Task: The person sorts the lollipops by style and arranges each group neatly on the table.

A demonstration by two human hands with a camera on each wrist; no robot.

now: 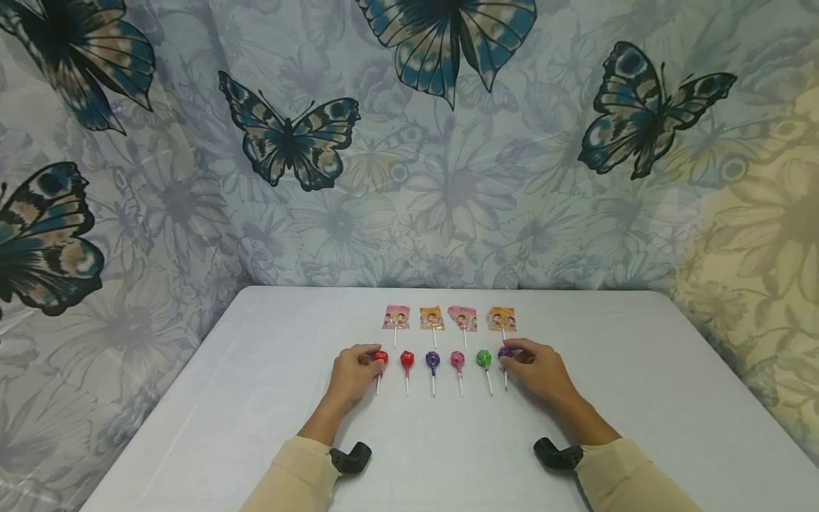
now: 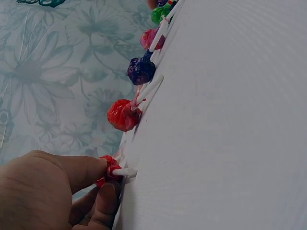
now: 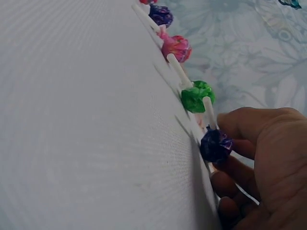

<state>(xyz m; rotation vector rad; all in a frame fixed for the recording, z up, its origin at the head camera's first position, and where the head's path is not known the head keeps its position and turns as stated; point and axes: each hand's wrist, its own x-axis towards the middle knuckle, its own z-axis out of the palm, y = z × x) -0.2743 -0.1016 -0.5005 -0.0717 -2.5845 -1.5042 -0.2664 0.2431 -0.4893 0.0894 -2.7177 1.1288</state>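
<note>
At the left end of a row of wrapped lollipops, my left hand (image 1: 354, 372) pinches a red lollipop (image 2: 111, 171) by its head between thumb and fingers. Its white stick points toward me. My right hand (image 1: 539, 368) is at the row's other end, its thumb and curled fingers round the head of a dark purple lollipop (image 3: 217, 144). Between the hands lie another red lollipop (image 1: 407, 360), a dark blue-purple one (image 1: 432, 360), a pink one (image 1: 457, 360) and a green one (image 1: 483, 359), sticks toward me.
Behind the row lie flat-wrapped lollipops: a pink packet (image 1: 396, 316), an orange packet (image 1: 431, 317), a second pink packet (image 1: 463, 318) and a second orange packet (image 1: 501, 318). All rest on a white table (image 1: 435, 455), with a butterfly-print cloth (image 1: 448, 213) hanging behind its far edge.
</note>
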